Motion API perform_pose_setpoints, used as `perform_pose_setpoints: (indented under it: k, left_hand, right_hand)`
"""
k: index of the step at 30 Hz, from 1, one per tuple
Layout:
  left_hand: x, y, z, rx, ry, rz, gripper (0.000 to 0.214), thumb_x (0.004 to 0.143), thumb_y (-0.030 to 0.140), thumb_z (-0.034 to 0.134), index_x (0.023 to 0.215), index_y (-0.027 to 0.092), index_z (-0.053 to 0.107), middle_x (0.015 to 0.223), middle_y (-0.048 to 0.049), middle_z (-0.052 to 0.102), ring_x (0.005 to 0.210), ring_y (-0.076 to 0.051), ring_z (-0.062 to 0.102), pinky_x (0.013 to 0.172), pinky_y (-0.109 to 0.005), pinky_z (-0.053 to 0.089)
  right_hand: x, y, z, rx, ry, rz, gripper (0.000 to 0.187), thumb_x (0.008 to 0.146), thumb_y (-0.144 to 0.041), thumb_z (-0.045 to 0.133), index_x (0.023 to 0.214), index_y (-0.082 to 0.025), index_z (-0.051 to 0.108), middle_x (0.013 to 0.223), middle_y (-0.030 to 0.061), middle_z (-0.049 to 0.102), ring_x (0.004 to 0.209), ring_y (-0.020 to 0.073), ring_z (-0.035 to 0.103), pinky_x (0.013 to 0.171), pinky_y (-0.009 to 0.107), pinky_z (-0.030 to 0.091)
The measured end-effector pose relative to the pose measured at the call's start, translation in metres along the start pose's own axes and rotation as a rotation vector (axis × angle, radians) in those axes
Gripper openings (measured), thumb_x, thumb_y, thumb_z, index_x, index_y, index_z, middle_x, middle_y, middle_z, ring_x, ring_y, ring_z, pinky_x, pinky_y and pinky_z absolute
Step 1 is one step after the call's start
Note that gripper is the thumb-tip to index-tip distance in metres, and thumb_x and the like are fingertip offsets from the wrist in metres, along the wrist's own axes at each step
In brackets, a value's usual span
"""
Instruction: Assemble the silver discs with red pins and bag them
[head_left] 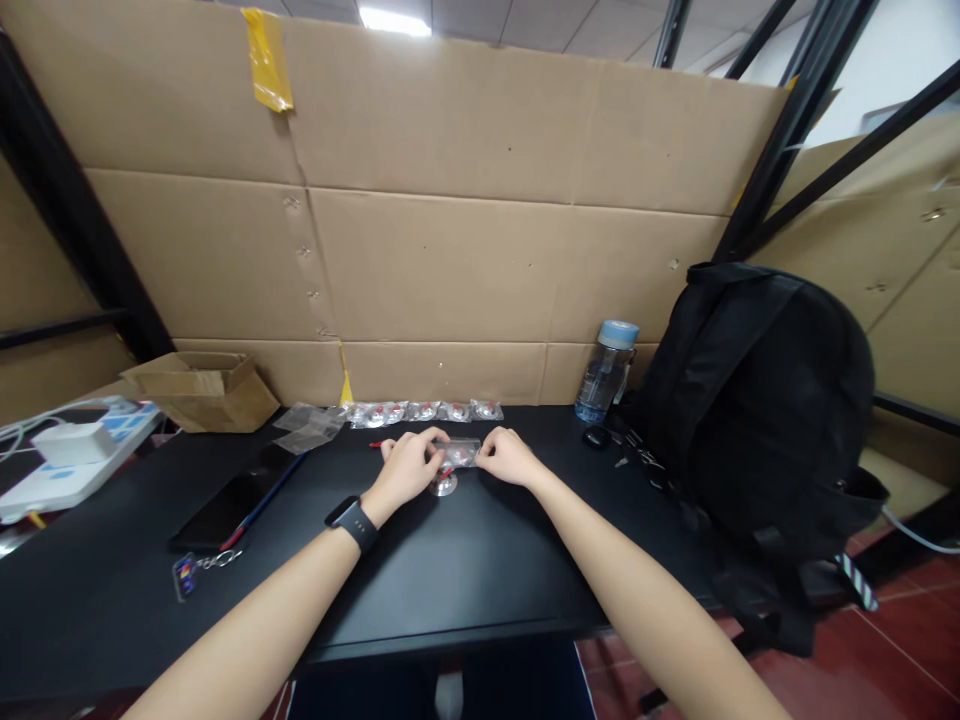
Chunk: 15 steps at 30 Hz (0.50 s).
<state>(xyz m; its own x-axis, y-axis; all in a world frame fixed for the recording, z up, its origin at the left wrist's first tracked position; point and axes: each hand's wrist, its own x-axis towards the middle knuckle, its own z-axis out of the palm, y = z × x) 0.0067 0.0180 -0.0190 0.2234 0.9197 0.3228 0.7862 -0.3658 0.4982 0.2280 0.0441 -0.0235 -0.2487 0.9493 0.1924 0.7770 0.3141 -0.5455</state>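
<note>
My left hand (407, 468) and my right hand (508, 457) both pinch a small clear plastic bag (459, 452) between them, just above the black table (465, 570). The bag holds a small part with red in it. A round silver metal piece (443, 486) lies on the table right under the bag. Behind my hands a row of several filled clear bags (424, 411) lies along the cardboard wall, with a few empty bags (309, 428) to its left. A small red piece (374, 444) lies beside my left hand. My left wrist wears a black watch.
A black backpack (757, 420) fills the table's right side, with a water bottle (606, 371) and a black mouse (596, 436) beside it. At left lie a phone (225, 508), a pen, a keychain (196, 567), a cardboard box (201, 390) and a white power strip (71, 450).
</note>
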Motion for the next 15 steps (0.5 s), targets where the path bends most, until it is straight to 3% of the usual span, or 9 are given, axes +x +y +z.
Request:
perform_pose_setpoints:
  k: [2, 6, 9, 12, 15]
  left_hand:
    - [-0.001, 0.001, 0.002, 0.049, -0.020, -0.001, 0.023, 0.091, 0.029, 0.051, 0.102, 0.030, 0.071, 0.091, -0.0014, 0.075, 0.104, -0.027, 0.061, 0.092, -0.043, 0.034]
    - [0.000, -0.003, 0.003, 0.090, -0.029, -0.028, 0.026, 0.090, 0.032, 0.053, 0.104, 0.032, 0.074, 0.105, -0.0049, 0.071, 0.111, -0.031, 0.054, 0.092, -0.048, 0.036]
    - [0.001, -0.006, 0.002, 0.108, -0.024, -0.039, 0.026, 0.091, 0.041, 0.054, 0.103, 0.034, 0.076, 0.118, -0.0063, 0.066, 0.119, -0.033, 0.048, 0.094, -0.051, 0.036]
    - [0.002, -0.008, 0.000, 0.103, -0.038, -0.015, 0.028, 0.092, 0.046, 0.054, 0.099, 0.032, 0.078, 0.127, -0.0056, 0.065, 0.124, -0.034, 0.044, 0.097, -0.053, 0.034]
    - [0.002, -0.009, 0.000, 0.082, -0.053, 0.023, 0.027, 0.090, 0.048, 0.056, 0.101, 0.033, 0.076, 0.128, -0.0038, 0.067, 0.128, -0.034, 0.043, 0.100, -0.055, 0.032]
  right_hand:
    - [-0.003, -0.003, 0.002, -0.122, 0.073, -0.022, 0.015, 0.075, -0.034, 0.078, 0.082, -0.021, 0.075, 0.102, 0.0067, 0.071, 0.103, 0.0247, 0.061, 0.083, 0.032, 0.048]
    - [-0.009, -0.011, -0.002, -0.223, 0.117, -0.224, 0.056, 0.075, -0.030, 0.082, 0.127, -0.026, 0.063, 0.128, 0.0079, 0.061, 0.117, 0.0239, 0.052, 0.093, 0.035, 0.045]
    - [-0.012, -0.015, -0.004, -0.278, 0.013, -0.339, 0.050, 0.083, -0.023, 0.073, 0.131, -0.033, 0.061, 0.138, 0.0057, 0.058, 0.124, 0.0260, 0.047, 0.096, 0.039, 0.038]
    - [-0.012, -0.018, -0.001, -0.288, -0.068, -0.321, 0.041, 0.091, -0.022, 0.063, 0.130, -0.034, 0.062, 0.133, 0.0056, 0.064, 0.117, 0.0258, 0.053, 0.093, 0.040, 0.034]
    - [-0.011, -0.018, 0.001, -0.303, -0.051, -0.294, 0.034, 0.094, -0.021, 0.059, 0.127, -0.032, 0.064, 0.124, 0.0054, 0.070, 0.112, 0.0237, 0.057, 0.090, 0.037, 0.030]
